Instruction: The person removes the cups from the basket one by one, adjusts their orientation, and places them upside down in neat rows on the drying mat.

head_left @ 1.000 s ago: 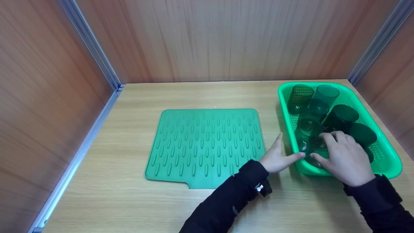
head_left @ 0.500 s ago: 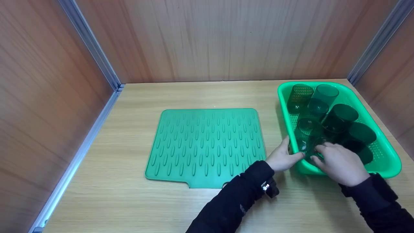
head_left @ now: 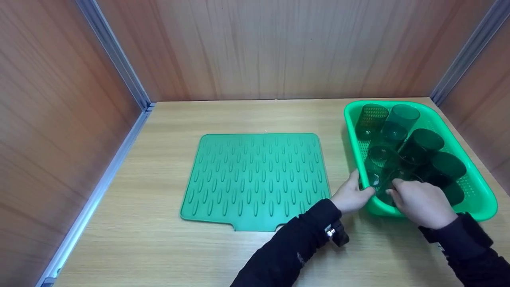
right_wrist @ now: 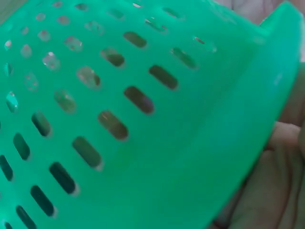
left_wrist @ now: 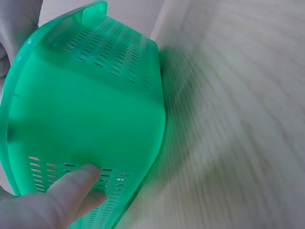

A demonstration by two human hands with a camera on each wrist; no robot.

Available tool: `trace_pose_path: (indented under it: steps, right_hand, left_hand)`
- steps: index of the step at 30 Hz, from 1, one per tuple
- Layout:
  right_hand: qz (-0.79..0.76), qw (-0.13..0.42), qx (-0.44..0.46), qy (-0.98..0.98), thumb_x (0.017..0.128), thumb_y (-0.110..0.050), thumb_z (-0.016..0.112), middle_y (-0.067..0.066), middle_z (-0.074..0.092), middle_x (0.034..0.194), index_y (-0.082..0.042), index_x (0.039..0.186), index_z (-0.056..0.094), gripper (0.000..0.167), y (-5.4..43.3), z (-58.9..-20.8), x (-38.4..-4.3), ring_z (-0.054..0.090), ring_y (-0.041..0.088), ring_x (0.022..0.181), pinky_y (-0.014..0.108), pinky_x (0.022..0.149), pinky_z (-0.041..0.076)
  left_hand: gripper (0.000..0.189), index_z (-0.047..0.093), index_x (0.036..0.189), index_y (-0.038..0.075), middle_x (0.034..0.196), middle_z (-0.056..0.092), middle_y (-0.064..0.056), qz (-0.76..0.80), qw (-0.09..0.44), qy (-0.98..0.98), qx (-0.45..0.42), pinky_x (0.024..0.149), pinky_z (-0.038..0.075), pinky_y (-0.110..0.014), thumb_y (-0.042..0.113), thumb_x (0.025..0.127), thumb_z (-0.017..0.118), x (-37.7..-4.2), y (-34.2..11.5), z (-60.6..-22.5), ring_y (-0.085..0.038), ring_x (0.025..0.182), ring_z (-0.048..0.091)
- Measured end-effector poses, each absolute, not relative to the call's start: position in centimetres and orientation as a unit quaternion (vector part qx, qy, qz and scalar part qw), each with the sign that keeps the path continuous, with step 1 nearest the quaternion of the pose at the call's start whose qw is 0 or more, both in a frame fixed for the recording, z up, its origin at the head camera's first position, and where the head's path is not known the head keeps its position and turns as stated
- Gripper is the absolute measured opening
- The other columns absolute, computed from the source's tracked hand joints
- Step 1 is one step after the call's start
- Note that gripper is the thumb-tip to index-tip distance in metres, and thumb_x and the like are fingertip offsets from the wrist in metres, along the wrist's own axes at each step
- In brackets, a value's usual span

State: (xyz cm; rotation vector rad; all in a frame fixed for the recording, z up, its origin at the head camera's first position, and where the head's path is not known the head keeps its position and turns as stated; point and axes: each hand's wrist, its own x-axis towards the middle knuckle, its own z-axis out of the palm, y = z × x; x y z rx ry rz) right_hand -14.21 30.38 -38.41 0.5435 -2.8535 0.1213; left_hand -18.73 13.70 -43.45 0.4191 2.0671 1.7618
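Note:
The green plastic basket (head_left: 484, 201) stands at the right with several dark green, see-through tumblers in it. My left hand (head_left: 352, 195) holds its near left rim, thumb on the edge; in the left wrist view its fingers (left_wrist: 76, 186) press the slotted outer wall. Reaching over the near rim, my right hand (head_left: 424, 203) grips a tumbler (head_left: 392, 183) in the near left part, fingers curled and partly hidden inside. Other tumblers (head_left: 422, 143) lean against each other behind it. The right wrist view is mostly basket wall (right_wrist: 190, 138), with part of the right hand (right_wrist: 267, 191) behind it.
A green mat (head_left: 255, 179) with raised oval ridges lies flat left of the basket, the left sleeve (head_left: 291, 243) across its near right corner. Wood-grain panels (head_left: 275, 48) enclose the table at the back and both sides.
My left hand has moved right onto the basket's wall and rim. My right hand has lowered among the tumblers, its fingers curling round one. Basket and mat stay in place.

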Motion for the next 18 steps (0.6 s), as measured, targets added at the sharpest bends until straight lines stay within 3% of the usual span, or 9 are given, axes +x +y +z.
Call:
trace_pose_path:
  steps: [4, 9, 11, 14, 16, 18]
  right_hand:
    - [0.049, 0.143, 0.194, -0.969, 0.085, -0.012, 0.064, -0.005, 0.028, 0.051, -0.013, 0.062, 0.039, 0.035, 30.3, -38.0, -14.1, 0.029, 0.01, 0.042, 0.025, 0.041, 0.022]
    - [0.064, 0.164, 0.181, -0.968, 0.088, -0.012, 0.062, -0.006, 0.028, 0.051, -0.012, 0.063, 0.043, 0.031, 29.9, -37.1, -13.7, 0.028, 0.009, 0.041, 0.026, 0.04, 0.021]
    - [0.069, 0.171, 0.173, -0.967, 0.089, -0.012, 0.061, -0.006, 0.031, 0.051, -0.011, 0.065, 0.046, 0.028, 29.8, -36.5, -13.6, 0.029, 0.009, 0.041, 0.026, 0.039, 0.022]
    - [0.078, 0.178, 0.169, -0.966, 0.09, -0.012, 0.06, -0.007, 0.04, 0.051, -0.008, 0.069, 0.053, 0.023, 29.7, -35.6, -13.4, 0.033, 0.008, 0.041, 0.025, 0.038, 0.024]
    - [0.086, 0.182, 0.165, -0.966, 0.09, -0.012, 0.061, -0.006, 0.045, 0.052, -0.005, 0.072, 0.057, 0.02, 29.4, -34.8, -13.3, 0.036, 0.007, 0.041, 0.025, 0.038, 0.025]
    - [0.095, 0.191, 0.162, -0.963, 0.09, -0.012, 0.061, -0.006, 0.048, 0.053, -0.004, 0.074, 0.059, 0.018, 29.1, -34.1, -13.3, 0.037, 0.007, 0.041, 0.025, 0.037, 0.025]
  left_hand:
    - [0.065, 0.023, 0.148, 0.013, 0.103, 0.051, 0.001, 0.636, 0.194, 0.733, 0.144, 0.056, 0.036, -0.021, 0.02, 0.092, 0.055, -18.5, 13.7, -43.5, -0.009, 0.06, 0.043]
    - [0.058, 0.028, 0.143, 0.012, 0.077, 0.044, 0.005, 0.643, 0.186, 0.725, 0.163, 0.053, 0.036, -0.02, 0.017, 0.093, 0.055, -18.4, 13.5, -43.5, -0.008, 0.056, 0.041]
    - [0.061, 0.025, 0.146, 0.01, 0.083, 0.047, 0.004, 0.643, 0.187, 0.723, 0.168, 0.057, 0.038, -0.019, 0.019, 0.093, 0.055, -18.5, 13.4, -43.5, -0.007, 0.062, 0.044]
    - [0.067, 0.022, 0.149, 0.011, 0.116, 0.055, 0.001, 0.641, 0.198, 0.724, 0.16, 0.076, 0.043, -0.019, 0.025, 0.093, 0.057, -18.6, 13.1, -43.5, -0.004, 0.093, 0.053]
    - [0.069, 0.023, 0.149, 0.012, 0.136, 0.047, -0.001, 0.636, 0.202, 0.729, 0.15, 0.089, 0.041, -0.021, 0.029, 0.093, 0.059, -18.6, 12.9, -43.5, -0.004, 0.114, 0.047]
    - [0.067, 0.027, 0.148, 0.014, 0.143, 0.042, -0.003, 0.637, 0.206, 0.729, 0.141, 0.096, 0.038, -0.023, 0.031, 0.092, 0.06, -18.6, 12.6, -43.5, -0.007, 0.124, 0.042]
